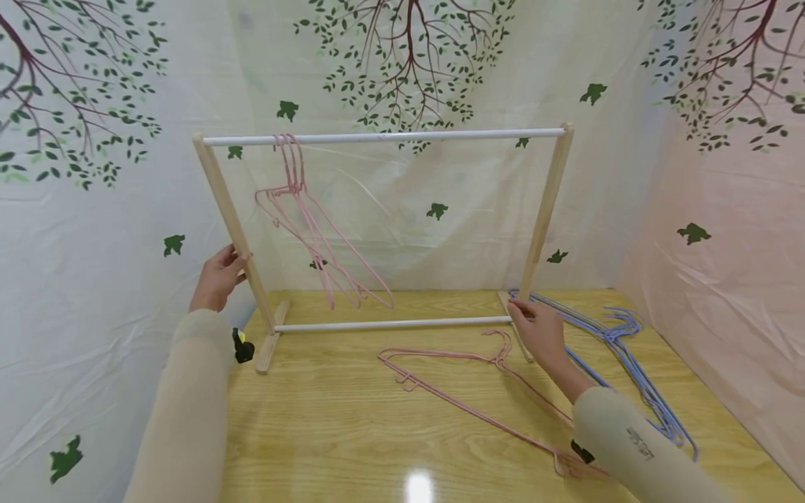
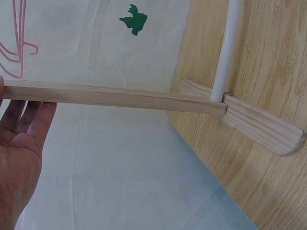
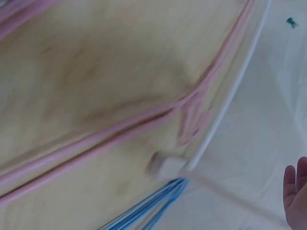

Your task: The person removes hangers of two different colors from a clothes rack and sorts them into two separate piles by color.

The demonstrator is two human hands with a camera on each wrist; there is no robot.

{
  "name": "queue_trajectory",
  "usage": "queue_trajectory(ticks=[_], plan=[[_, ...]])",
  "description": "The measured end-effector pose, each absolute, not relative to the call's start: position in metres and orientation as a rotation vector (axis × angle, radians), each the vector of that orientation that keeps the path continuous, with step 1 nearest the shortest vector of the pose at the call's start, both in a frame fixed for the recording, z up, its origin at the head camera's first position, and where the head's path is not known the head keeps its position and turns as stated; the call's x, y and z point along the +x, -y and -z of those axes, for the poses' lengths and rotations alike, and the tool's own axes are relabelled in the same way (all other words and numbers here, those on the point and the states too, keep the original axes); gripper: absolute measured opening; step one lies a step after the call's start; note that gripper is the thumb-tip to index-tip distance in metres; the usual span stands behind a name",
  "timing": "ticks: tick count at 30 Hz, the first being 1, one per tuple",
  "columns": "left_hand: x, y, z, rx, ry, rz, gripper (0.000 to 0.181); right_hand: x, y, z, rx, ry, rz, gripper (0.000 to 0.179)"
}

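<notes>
A wooden garment rack [image 1: 547, 202] with white rods stands on the table. At its left post [image 2: 120, 96], my left hand [image 1: 219, 279] holds the wood, fingers on one side and thumb on the other. My right hand [image 1: 541, 335] is by the foot of the right post, fingers extended and close together. Several pink hangers [image 1: 295, 188] hang near the left end of the top rod [image 1: 428, 135]. More pink hangers [image 1: 453, 399] lie on the table in front of the rack, partly under my right forearm.
Several blue hangers [image 1: 635, 356] lie in a pile on the table, right of the rack. Pale sheets with printed trees and leaves enclose the wooden table [image 1: 327, 426] behind and at the sides. The rack's lower rod [image 1: 390, 324] runs close above the tabletop.
</notes>
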State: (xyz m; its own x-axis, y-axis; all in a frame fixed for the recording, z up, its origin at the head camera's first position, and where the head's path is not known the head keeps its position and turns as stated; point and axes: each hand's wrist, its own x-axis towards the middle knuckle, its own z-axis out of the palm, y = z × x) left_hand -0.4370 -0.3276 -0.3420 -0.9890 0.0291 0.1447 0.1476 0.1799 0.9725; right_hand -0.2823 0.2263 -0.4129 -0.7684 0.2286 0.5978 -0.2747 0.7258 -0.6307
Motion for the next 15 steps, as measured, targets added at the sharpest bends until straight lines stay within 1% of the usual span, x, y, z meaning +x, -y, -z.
queue_trajectory(ticks=[5, 15], plan=[[-0.439, 0.328, 0.341, -0.187, 2.348, 1.964, 0.056, -0.299, -0.174, 0.385, 0.091, 2.315, -1.101, 0.028], [-0.445, 0.327, 0.341, -0.184, 2.342, 1.954, 0.055, -0.328, -0.081, 0.318, 0.259, 2.281, -1.244, 0.03]])
